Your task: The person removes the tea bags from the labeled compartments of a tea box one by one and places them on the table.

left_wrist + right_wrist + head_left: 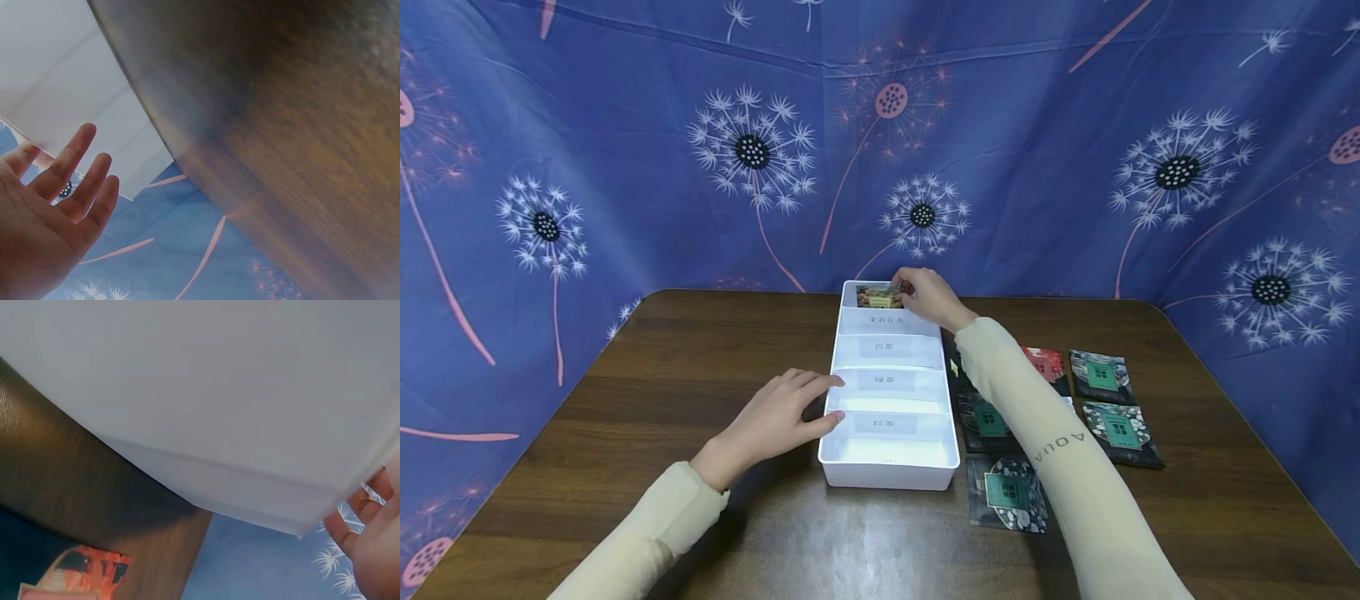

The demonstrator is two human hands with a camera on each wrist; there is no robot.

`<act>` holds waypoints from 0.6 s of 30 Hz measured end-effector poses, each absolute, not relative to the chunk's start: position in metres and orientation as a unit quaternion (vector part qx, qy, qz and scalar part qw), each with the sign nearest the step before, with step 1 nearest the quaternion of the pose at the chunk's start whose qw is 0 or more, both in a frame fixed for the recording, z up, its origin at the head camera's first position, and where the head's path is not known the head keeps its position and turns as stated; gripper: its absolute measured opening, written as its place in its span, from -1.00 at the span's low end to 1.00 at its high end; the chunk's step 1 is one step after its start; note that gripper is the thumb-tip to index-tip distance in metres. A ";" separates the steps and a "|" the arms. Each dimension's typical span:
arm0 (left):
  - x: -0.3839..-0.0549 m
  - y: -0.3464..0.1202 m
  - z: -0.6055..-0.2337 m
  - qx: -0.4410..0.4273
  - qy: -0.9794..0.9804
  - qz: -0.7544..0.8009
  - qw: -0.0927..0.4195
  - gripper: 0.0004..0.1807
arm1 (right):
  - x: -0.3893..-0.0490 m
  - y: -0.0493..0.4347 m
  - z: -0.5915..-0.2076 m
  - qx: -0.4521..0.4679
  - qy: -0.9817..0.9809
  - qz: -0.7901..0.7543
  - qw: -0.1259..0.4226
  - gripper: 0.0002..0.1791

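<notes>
A long white divided box (887,475) stands on the table, its sections carrying paper labels with Chinese characters. In its farthest section sits a tea packet (878,297) with a brownish print and a yellow-green label. My right hand (931,296) reaches over the far right rim and pinches this packet at its right edge. The right wrist view shows mostly the box's side wall (206,412), with part of the right hand at the rim. My left hand (782,412) is at the box's left side, fingers spread, thumb and fingertips at the rim.
To the right of the box lie several dark tea packets with green labels, one nearest the front edge (1007,493) and others farther right (1101,375). A red packet (1047,365) is partly hidden by the right sleeve. A blue dandelion-print cloth (1037,167) hangs behind the table.
</notes>
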State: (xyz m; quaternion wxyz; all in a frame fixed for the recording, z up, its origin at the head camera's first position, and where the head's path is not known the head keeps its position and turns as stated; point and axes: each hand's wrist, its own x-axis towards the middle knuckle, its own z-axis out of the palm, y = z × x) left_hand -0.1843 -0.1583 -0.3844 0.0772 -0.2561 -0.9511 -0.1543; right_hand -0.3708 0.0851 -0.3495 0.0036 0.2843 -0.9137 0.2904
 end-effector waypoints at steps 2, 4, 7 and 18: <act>-0.184 -0.158 -0.384 -0.256 -0.951 -0.155 0.077 -0.44 | -0.372 0.087 -0.349 0.290 -0.911 0.293 0.013 -0.76; -0.184 -0.158 -0.384 -0.256 -0.951 -0.156 0.076 -0.44 | -0.372 0.089 -0.347 0.293 -0.910 0.292 0.019 -0.76; -0.184 -0.158 -0.384 -0.254 -0.951 -0.157 0.075 -0.45 | -0.371 0.091 -0.344 0.298 -0.908 0.292 0.029 -0.76; -0.183 -0.158 -0.383 -0.255 -0.951 -0.156 0.077 -0.45 | -0.359 0.096 -0.320 0.314 -0.897 0.305 0.069 -0.75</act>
